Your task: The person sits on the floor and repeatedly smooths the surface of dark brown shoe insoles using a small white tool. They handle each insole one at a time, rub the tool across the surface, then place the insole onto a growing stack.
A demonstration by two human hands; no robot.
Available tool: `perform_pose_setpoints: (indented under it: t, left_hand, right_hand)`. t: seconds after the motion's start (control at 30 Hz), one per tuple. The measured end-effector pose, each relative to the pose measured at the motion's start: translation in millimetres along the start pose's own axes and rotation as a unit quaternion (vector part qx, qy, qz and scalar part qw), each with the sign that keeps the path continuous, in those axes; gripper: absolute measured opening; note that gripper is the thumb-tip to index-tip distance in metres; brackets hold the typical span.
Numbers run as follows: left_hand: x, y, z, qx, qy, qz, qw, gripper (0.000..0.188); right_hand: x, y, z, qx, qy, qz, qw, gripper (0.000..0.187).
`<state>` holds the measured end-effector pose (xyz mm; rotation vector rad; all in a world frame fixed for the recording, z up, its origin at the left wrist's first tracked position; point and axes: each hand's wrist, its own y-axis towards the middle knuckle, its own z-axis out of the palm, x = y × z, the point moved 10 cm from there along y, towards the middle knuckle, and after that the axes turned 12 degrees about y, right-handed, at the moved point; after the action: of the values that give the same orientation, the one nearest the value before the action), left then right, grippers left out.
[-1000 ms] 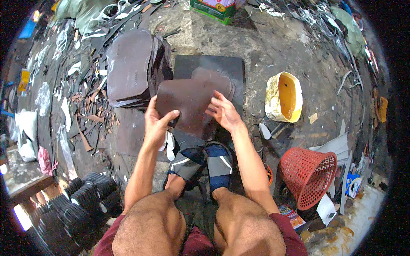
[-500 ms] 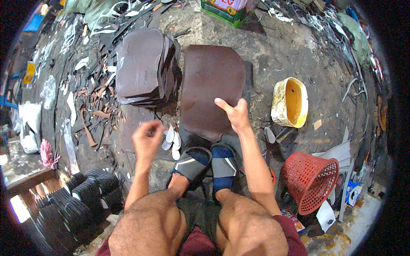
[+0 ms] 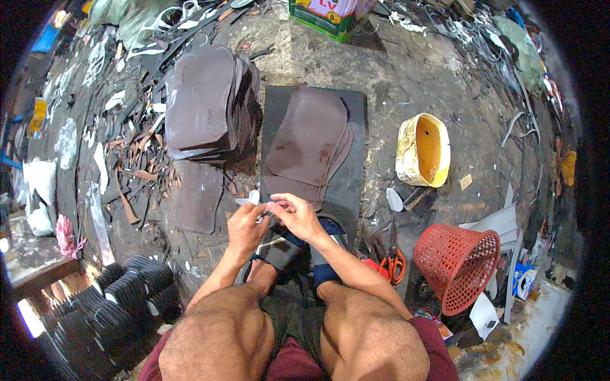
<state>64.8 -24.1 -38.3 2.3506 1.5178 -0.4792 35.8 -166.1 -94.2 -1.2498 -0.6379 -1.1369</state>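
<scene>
My left hand [image 3: 246,230] and my right hand [image 3: 298,218] meet just above my sandals [image 3: 279,247], fingers pinched together. A small whitish piece [image 3: 260,218] shows between the fingertips; its full shape is hidden. Beside my left hand lies a white oval piece [image 3: 252,197] on the floor. Beyond the hands, several brown sole-shaped sheets [image 3: 308,136] overlap on a black mat [image 3: 352,171]. To their left stands a pile of brown sheets [image 3: 200,95], and a single brown sheet [image 3: 198,203] lies flat in front of it.
At right are a yellowish oval tub [image 3: 406,155], a red perforated basket [image 3: 445,267] and orange-handled scissors [image 3: 397,267]. Rows of black soles [image 3: 140,286] stand at lower left. Scraps [image 3: 143,143] litter the left floor. A green-and-white box [image 3: 327,19] stands at the far edge.
Both hands have drawn in and come together over my feet. The wide brown sheet under my right hand no longer covers the mat; overlapping sole-shaped sheets show there. The white oval pieces are partly hidden.
</scene>
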Motion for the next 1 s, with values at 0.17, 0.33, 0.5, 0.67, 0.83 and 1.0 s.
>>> perform_pose_setpoints:
  t: [0.17,0.33,0.5,0.67,0.83,1.0]
  left_hand:
    - [-0.7,17.0,36.5,0.227,-0.24,-0.099,0.939,0.036]
    - [28.7,19.8,67.9,0.194,-0.496,-0.281,0.799,0.023]
    - [-14.5,55.9,103.8,0.218,-0.51,-0.237,0.798,0.022]
    - [-29.1,77.0,91.2,0.065,-0.051,0.009,0.997,0.031]
    - [-58.3,64.8,75.4,-0.031,0.08,0.167,0.982,0.031]
    - [-37.7,57.5,94.7,0.104,0.062,0.151,0.981,0.037]
  right_hand:
    - [18.3,11.0,-31.8,0.04,-0.042,0.029,0.998,0.032]
    - [86.7,6.9,-48.8,-0.043,-0.546,-0.322,0.773,0.054]
    - [87.8,39.9,-109.2,-0.119,-0.497,-0.313,0.8,0.024]
    - [202.2,24.1,-98.1,-0.209,-0.29,-0.287,0.888,0.023]
    - [168.4,-0.8,-61.8,-0.1,-0.343,-0.381,0.853,0.02]
    - [51.4,-3.7,-48.5,-0.026,-0.412,-0.303,0.859,0.02]
